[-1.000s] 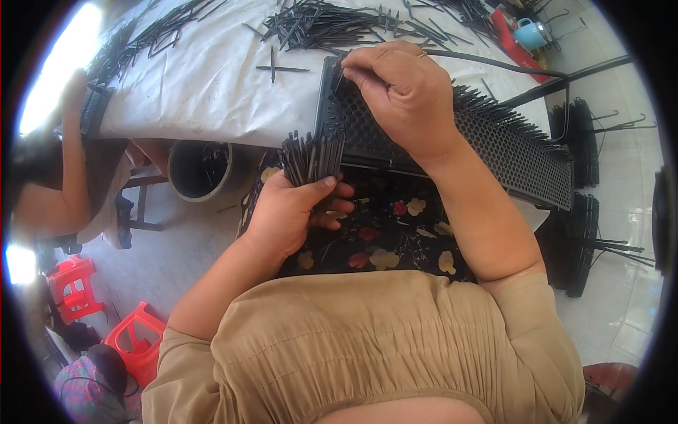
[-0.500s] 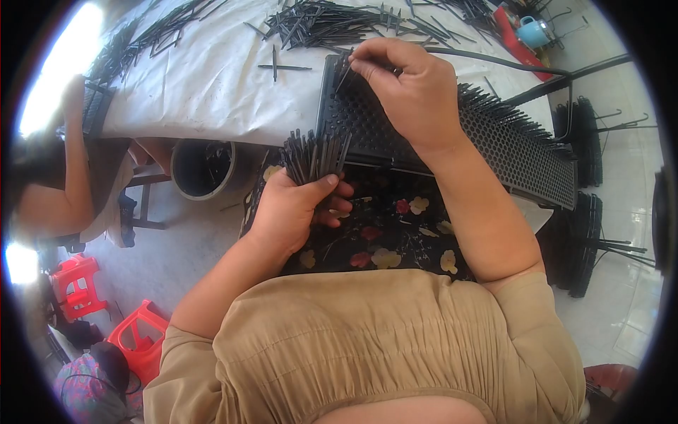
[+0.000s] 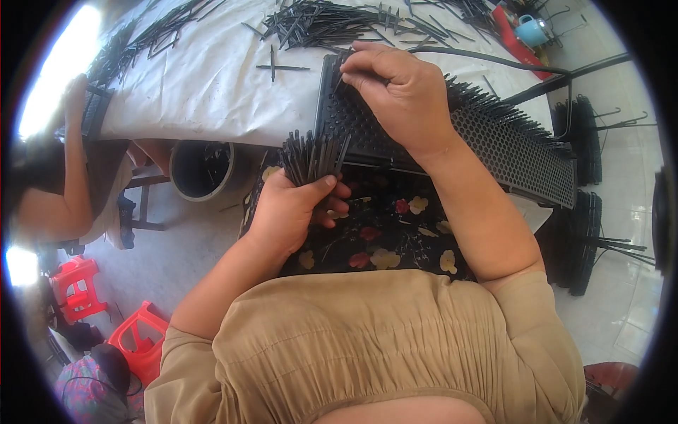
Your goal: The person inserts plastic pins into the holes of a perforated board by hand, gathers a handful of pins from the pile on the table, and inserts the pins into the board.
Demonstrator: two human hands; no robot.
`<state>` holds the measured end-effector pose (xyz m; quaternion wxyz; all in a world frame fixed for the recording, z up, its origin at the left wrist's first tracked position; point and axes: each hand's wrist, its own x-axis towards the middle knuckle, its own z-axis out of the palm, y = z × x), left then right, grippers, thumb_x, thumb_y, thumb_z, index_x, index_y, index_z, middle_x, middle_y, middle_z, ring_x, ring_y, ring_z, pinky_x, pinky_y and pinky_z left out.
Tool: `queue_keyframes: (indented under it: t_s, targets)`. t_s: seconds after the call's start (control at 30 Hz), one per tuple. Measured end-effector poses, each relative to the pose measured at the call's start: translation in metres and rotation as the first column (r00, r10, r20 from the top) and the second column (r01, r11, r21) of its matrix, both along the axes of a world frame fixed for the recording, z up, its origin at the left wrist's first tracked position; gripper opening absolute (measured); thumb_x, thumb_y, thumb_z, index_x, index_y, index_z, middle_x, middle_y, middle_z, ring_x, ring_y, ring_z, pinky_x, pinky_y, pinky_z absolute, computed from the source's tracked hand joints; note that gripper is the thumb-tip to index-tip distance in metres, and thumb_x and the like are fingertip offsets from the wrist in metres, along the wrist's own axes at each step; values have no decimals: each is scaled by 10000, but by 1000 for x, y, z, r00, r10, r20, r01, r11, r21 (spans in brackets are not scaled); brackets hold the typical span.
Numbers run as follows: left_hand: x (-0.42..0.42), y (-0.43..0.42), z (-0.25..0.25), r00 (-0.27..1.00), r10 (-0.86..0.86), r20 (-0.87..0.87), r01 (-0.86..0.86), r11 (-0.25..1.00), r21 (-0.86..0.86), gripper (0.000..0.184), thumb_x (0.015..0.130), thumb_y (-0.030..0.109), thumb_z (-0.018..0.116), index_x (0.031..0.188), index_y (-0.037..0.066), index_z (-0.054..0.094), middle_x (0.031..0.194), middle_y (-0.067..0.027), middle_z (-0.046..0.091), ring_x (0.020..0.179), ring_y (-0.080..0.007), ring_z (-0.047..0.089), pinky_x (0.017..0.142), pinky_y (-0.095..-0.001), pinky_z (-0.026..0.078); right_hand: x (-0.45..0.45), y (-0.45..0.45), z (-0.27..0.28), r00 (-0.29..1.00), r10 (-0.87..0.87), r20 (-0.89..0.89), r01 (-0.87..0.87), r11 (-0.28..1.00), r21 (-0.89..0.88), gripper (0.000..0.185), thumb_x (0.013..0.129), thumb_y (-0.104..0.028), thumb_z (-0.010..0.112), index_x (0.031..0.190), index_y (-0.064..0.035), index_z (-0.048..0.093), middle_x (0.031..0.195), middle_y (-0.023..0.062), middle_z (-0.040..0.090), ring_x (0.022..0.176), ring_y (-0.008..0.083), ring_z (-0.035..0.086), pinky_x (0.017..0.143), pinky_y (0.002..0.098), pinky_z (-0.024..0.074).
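Note:
My left hand [image 3: 300,201] is wrapped round an upright bundle of thin black sticks [image 3: 313,157], below the table's near edge. Over the left end of a black perforated rack [image 3: 512,147], my right hand [image 3: 395,88] is closed in a pinch; a thin dark stick shows at its fingertips, its lower end close to the holes. Sticks stand in rows along the rack's far side, behind my right wrist. Part of the rack is hidden under my right hand and forearm.
Loose black sticks [image 3: 318,25] lie heaped on the white-covered table [image 3: 205,92]. A black bucket [image 3: 203,169] stands beneath. At the left is a co-worker's arm [image 3: 74,155]. Red stools [image 3: 141,339] stand lower left, a red tray with a blue mug [image 3: 531,32] upper right.
My right hand has shifted slightly left and down over the rack since half a second ago, still pinched. My left hand and its bundle have hardly moved.

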<state>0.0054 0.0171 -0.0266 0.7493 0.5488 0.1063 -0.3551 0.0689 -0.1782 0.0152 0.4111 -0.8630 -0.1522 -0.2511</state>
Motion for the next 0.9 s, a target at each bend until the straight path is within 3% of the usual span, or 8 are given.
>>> queue_keyframes:
  t_s: [0.17,0.23,0.37,0.43,0.47,0.57,0.73,0.9]
  targets:
    - [-1,0,1,1000,3,5,-3,1000,-4,126,943,95,610,1021,-3,621,877,-110,678,690,-185,670,510,-265,517,8,-2,-7,965,82,248,-30,978,-209,79,771,-104,724,833,-56,729,865,94,717,948,326,662,896,390,512]
    - [-1,0,2,1000,19,2,-19,1000,-9,123,945,89,604,1025,-3,623,880,-110,682,687,-184,670,508,-262,515,1,1,1,927,26,373,104,940,-324,108,756,-94,734,846,-35,720,836,83,713,967,320,652,896,402,506]
    - [-3,0,7,997,58,53,-57,998,-31,115,949,80,596,1023,-2,624,887,-112,688,689,-182,672,507,-259,513,-29,5,11,933,16,359,80,964,-253,179,769,-87,742,933,-22,709,814,84,701,870,281,678,814,355,528]
    - [-5,0,7,990,91,105,-83,993,-85,126,950,68,592,1048,1,632,893,-112,694,691,-175,673,502,-254,512,-49,13,16,926,25,-377,60,975,212,281,795,-84,745,1062,-25,680,818,102,699,738,212,680,681,296,527]
    - [-5,-1,7,991,89,105,-80,993,-85,126,950,68,592,1048,1,632,893,-112,694,691,-175,673,502,-254,512,-49,12,9,919,130,-373,-15,955,296,330,824,-81,736,1135,-17,646,804,94,699,653,145,652,582,255,501]
    - [-5,-3,7,985,41,169,-21,993,-119,156,953,61,588,1091,3,634,902,-114,698,711,-172,683,506,-249,522,-57,10,6,731,427,-532,-85,831,549,305,836,-29,713,1126,25,638,792,58,693,619,84,617,564,243,499]
    - [-6,-5,13,977,-12,213,40,991,-124,193,964,56,575,1143,-6,618,961,-138,699,754,-190,700,516,-251,538,-58,1,8,707,414,-573,84,756,649,228,846,-35,708,1065,15,667,800,42,695,621,76,618,549,223,500]
    - [1,-4,8,995,-58,81,61,998,-29,203,956,89,605,1122,-26,593,954,-179,689,740,-241,708,502,-278,541,-44,-30,3,919,140,-369,122,788,604,189,881,-49,710,1059,3,671,879,59,721,756,76,654,639,204,524]
